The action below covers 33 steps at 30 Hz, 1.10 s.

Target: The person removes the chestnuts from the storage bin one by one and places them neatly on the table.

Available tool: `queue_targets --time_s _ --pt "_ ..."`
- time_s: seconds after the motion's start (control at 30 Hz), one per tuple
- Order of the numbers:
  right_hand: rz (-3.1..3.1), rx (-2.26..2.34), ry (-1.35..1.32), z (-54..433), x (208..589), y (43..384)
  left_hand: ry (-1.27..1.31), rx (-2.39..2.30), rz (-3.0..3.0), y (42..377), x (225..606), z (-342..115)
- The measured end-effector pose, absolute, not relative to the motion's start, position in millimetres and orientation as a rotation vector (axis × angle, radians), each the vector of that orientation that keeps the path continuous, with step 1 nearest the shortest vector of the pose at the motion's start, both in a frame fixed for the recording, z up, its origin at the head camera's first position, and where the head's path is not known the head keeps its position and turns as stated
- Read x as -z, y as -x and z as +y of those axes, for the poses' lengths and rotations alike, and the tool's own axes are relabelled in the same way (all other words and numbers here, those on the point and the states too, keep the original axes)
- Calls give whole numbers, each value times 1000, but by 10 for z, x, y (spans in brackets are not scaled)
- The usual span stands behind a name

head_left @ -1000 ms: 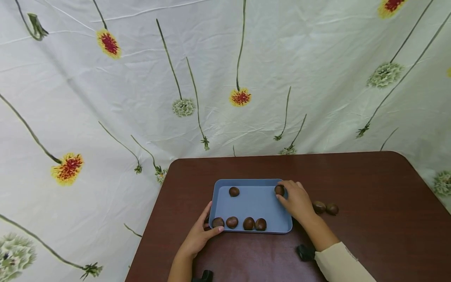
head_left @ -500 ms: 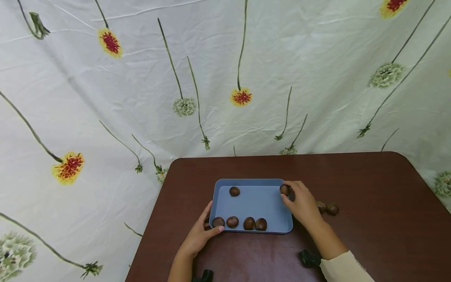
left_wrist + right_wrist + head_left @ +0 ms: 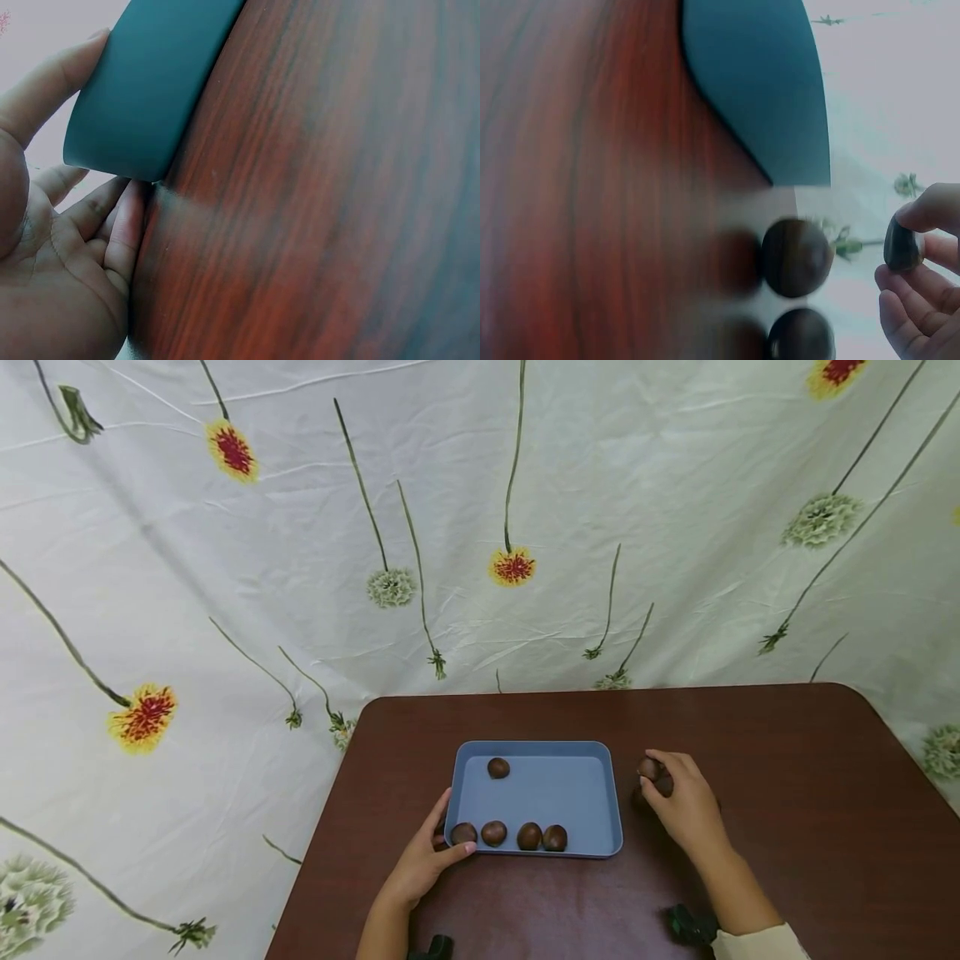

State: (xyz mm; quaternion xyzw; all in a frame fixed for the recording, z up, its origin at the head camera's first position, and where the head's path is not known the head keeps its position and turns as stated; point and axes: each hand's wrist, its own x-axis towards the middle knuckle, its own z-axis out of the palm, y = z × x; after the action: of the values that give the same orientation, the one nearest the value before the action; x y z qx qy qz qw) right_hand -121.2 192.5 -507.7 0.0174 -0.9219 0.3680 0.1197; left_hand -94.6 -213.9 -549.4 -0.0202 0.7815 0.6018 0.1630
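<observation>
Right hand (image 3: 688, 806) held a nut (image 3: 648, 768) off the right side of the tray (image 3: 540, 793), above the table (image 3: 810, 793). Thumb and forefinger pinched it; the wrist view showed the other fingers loosely bent beneath, the nut clear of the wood. Left hand (image 3: 423, 860) gripped the tray's near left corner, thumb on the rim, fingers round the side and under.

Five nuts lay in the tray: one toward the far left, four along the near edge. Two table nuts (image 3: 795, 257) sat close together by the right hand; whether they touched, could not tell.

Handling, in my judgement: pinch best kept across the nut's fullest part, since a smooth round shell could slip. Best lowered to the wood before the fingers parted, lest it roll or knock the pair. Left hand better kept light, so the tray stayed level.

Change: half a second earlier the pinched nut was over the tray's far right corner; now it was past the rim. Left hand, tray and its five nuts looked unmoved. The table pair was more hidden behind the hand in the head view.
</observation>
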Motion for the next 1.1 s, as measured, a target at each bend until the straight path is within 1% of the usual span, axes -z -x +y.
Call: queue_targets --time_s 0.33,0.77,1.1 --pt "-2685 -1045 48 2255 5120 1035 58 -1708 2235 938 5483 -2142" --pt "-2772 -1049 259 2679 5172 871 63 -1718 2223 931 5494 -2140" --pt "-2847 -1018 327 2844 5255 824 65 -1724 2224 940 5484 -2134"
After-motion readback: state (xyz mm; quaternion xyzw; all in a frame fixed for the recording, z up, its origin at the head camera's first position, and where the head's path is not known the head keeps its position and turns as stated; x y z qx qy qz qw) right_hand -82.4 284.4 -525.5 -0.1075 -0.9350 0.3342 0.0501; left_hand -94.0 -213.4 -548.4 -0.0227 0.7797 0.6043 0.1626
